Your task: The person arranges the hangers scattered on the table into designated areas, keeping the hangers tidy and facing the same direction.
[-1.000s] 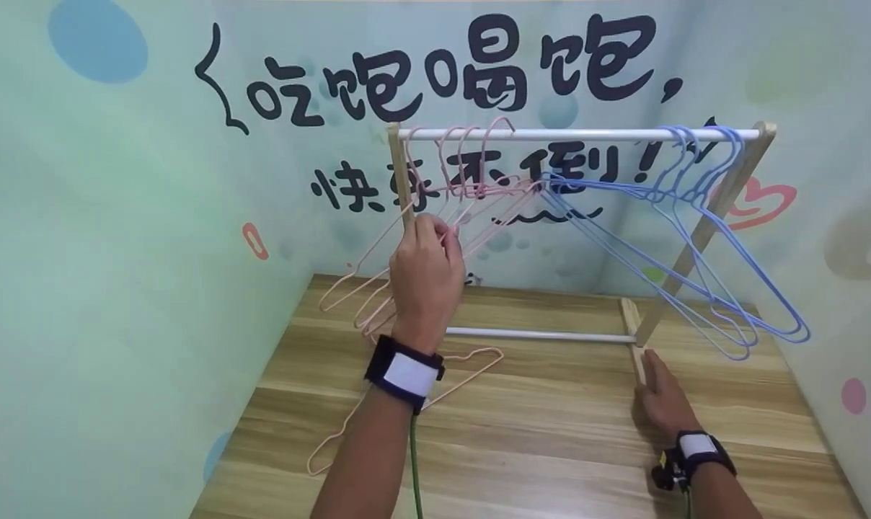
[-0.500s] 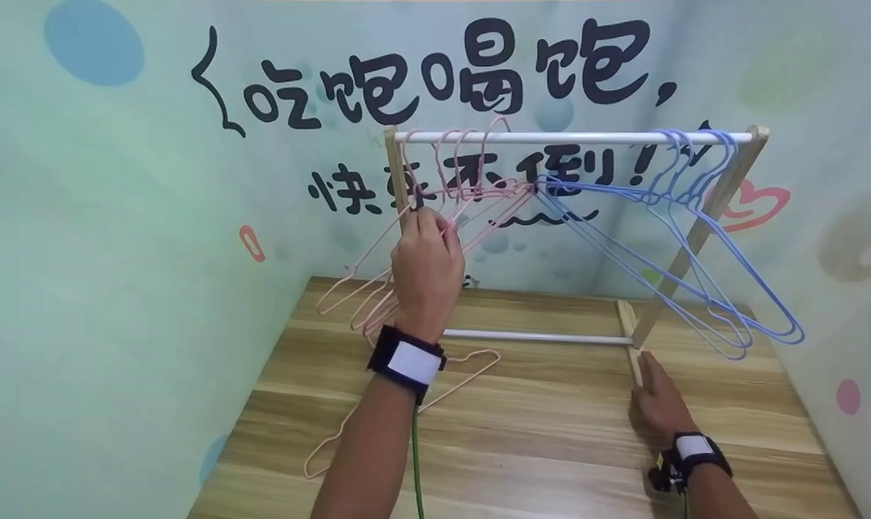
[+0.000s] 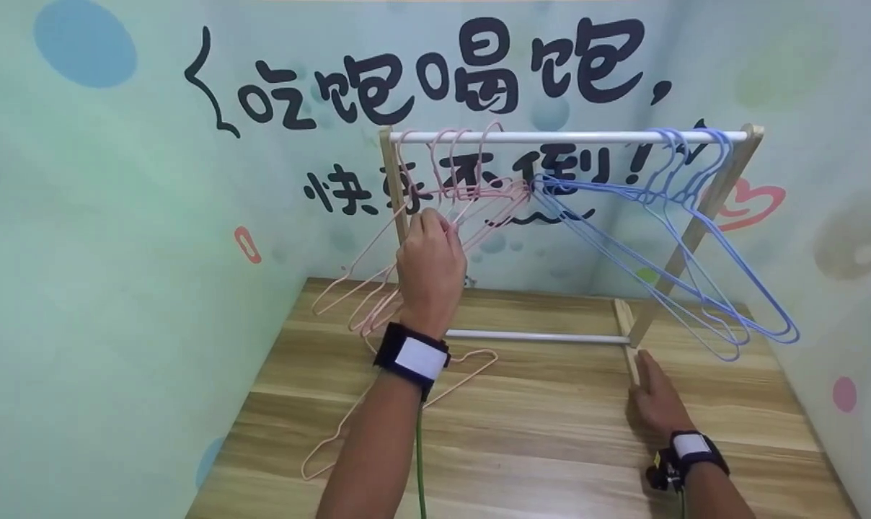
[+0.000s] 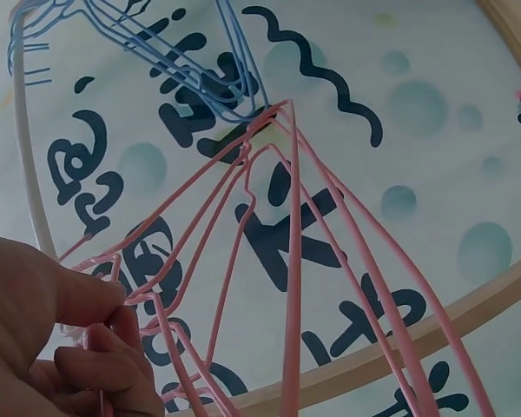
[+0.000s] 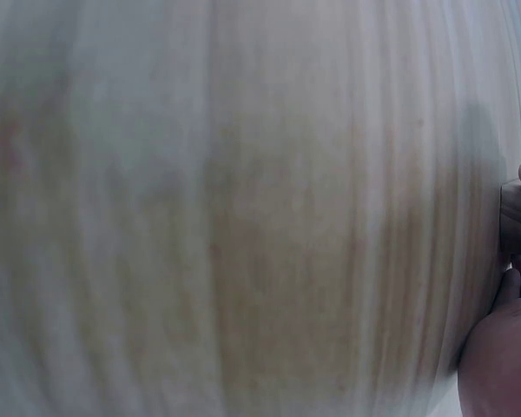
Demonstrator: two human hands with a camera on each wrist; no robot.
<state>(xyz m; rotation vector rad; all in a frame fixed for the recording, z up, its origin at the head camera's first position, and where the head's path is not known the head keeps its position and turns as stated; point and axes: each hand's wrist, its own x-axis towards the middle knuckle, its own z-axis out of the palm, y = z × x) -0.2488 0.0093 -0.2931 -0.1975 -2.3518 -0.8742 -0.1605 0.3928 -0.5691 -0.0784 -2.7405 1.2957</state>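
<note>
On the white top rail (image 3: 580, 136) of a small wooden-sided rack hang several pink wire hangers (image 3: 494, 193) at the left. Several blue hangers (image 3: 601, 186) hang at the right. My left hand (image 3: 433, 267) is below the rail, near the left post. In the left wrist view, its thumb and fingers pinch a pink hanger (image 4: 161, 321); the grip partly hides the wire. At the rack's front right foot (image 3: 633, 366), my right hand (image 3: 660, 404) grips the wood between thumb and fingers. Only part of that hand shows at the right wrist view's edge.
One loose pale pink hanger (image 3: 471, 375) lies on the wood-grain table (image 3: 536, 432), partly behind my left forearm. A white lower bar (image 3: 536, 336) joins the rack's sides. Printed walls (image 3: 118, 252) stand close behind and at both sides. A green cable (image 3: 421, 461) trails from my left wrist.
The head view shifts slightly, moving the scene a little left. One pink hanger's hook sits slightly lower over the rail. Both hands keep their holds.
</note>
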